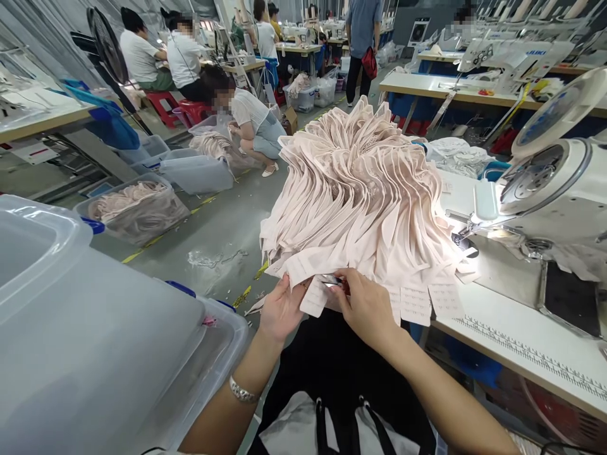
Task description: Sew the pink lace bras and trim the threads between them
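A thick pile of pale pink bras [360,183] lies stacked in front of me, their bands hanging over the near edge. My left hand [279,309] is closed on the end of one bra band [306,265], thumb on top. Between my hands hangs a pale back tab [314,297] of that bra. My right hand [367,303] grips small metal thread snips [331,280], whose blades lie against the tab; the rest of them is hidden by my fingers. Several hook-and-eye tabs [415,304] dangle right of my right hand.
At right a white sewing machine [559,189] stands on a table with a printed ruler [521,354] along its edge. Large clear plastic bins [109,335] stand close at left. A person [253,123] crouches by bins on the floor; others sit at machines behind.
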`<state>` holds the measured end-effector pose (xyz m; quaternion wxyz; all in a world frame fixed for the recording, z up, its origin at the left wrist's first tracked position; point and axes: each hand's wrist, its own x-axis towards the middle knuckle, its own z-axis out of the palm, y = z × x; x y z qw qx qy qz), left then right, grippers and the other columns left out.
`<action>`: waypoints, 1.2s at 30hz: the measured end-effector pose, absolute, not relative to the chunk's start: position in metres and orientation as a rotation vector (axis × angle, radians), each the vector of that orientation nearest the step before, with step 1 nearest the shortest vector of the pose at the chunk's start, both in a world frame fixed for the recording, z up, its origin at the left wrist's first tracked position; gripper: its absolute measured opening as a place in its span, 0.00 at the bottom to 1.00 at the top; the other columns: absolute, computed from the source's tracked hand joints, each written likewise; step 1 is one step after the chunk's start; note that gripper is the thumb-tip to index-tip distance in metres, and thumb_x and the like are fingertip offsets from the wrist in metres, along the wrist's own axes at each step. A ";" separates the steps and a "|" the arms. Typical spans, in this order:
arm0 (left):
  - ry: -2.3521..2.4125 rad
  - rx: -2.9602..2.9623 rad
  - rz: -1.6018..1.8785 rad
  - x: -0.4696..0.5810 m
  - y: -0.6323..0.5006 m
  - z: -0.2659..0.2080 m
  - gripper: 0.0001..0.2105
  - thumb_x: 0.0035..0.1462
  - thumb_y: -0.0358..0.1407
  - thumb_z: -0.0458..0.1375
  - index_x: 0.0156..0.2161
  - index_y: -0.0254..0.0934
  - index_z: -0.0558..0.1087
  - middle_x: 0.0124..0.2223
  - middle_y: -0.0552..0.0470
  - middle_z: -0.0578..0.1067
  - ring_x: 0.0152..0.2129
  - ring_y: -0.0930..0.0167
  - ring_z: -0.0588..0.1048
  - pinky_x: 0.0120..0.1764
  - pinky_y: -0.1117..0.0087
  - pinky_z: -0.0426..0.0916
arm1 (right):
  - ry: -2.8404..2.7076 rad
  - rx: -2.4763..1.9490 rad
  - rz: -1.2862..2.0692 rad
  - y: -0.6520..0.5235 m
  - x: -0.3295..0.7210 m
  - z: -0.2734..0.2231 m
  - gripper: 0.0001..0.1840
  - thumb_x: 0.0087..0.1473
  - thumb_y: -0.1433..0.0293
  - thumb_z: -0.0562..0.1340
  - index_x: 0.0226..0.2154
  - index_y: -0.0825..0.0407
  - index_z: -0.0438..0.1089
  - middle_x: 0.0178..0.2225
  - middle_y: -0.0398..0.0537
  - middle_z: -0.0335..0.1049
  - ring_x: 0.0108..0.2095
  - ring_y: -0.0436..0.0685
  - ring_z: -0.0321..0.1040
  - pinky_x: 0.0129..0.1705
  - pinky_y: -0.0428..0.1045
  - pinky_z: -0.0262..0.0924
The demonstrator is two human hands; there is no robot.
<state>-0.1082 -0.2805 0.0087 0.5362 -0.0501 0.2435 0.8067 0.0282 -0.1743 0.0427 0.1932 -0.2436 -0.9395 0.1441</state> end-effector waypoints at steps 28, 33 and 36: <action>0.526 -0.258 1.965 -0.101 -0.283 0.007 0.19 0.68 0.32 0.42 0.59 0.38 0.66 0.47 0.49 0.79 0.46 0.70 0.75 0.59 0.61 0.60 | -2.426 -0.530 -0.080 -0.186 0.006 0.038 0.14 0.65 0.66 0.52 0.29 0.53 0.63 0.21 0.41 0.67 0.19 0.48 0.61 0.22 0.46 0.43; 0.718 0.055 1.925 -0.087 -0.283 -0.003 0.17 0.56 0.35 0.62 0.51 0.37 0.74 0.48 0.48 0.78 0.47 0.66 0.75 0.51 0.67 0.68 | -2.470 -0.622 0.019 -0.178 -0.002 0.032 0.16 0.65 0.62 0.51 0.31 0.53 0.65 0.22 0.42 0.69 0.19 0.48 0.63 0.21 0.46 0.39; 1.048 0.193 1.789 -0.086 -0.278 -0.007 0.19 0.45 0.28 0.69 0.45 0.35 0.77 0.39 0.49 0.80 0.37 0.67 0.78 0.41 0.70 0.72 | -2.469 -0.653 0.158 -0.175 0.002 0.031 0.16 0.65 0.61 0.51 0.33 0.53 0.66 0.23 0.42 0.70 0.21 0.49 0.65 0.21 0.45 0.42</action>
